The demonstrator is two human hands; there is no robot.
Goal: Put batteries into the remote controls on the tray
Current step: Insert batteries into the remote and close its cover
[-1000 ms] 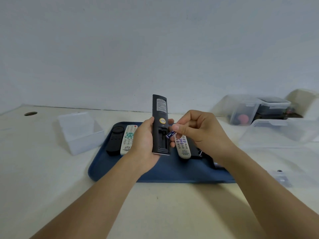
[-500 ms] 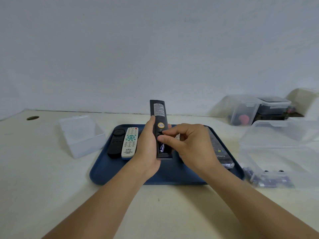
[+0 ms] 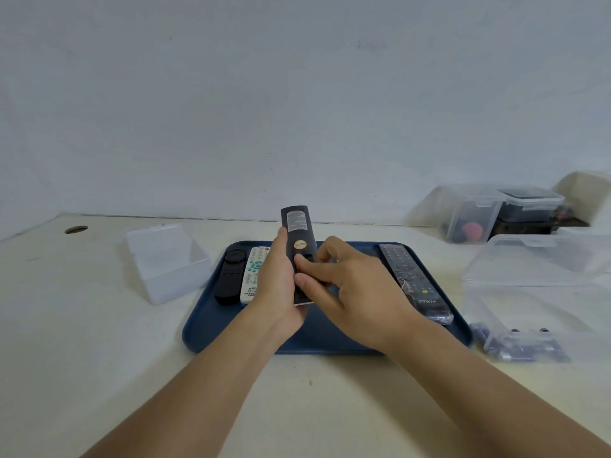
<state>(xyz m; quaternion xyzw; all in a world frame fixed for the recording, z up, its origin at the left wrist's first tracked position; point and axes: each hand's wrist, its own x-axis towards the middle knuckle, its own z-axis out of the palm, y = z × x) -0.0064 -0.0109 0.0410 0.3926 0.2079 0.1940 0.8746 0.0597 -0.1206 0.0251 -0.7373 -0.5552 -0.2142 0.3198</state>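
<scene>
Cream tabletop (image 3: pixel 99 342) meets bare grey wall (image 3: pixel 297 94), bearing blue tray (image 3: pixel 211 328).

A tray (image 3: pixel 211 328) lies mid-table (image 3: pixel 82 358). Two remotes (image 3: pixel 256 276) lie on its left part, another remote (image 3: pixel 413 279) on its right. An open box (image 3: pixel 165 262) sits left of the tray; a bin (image 3: pixel 535 292) sits right, with what seem to be batteries (image 3: pixel 519 345) in it.
</scene>
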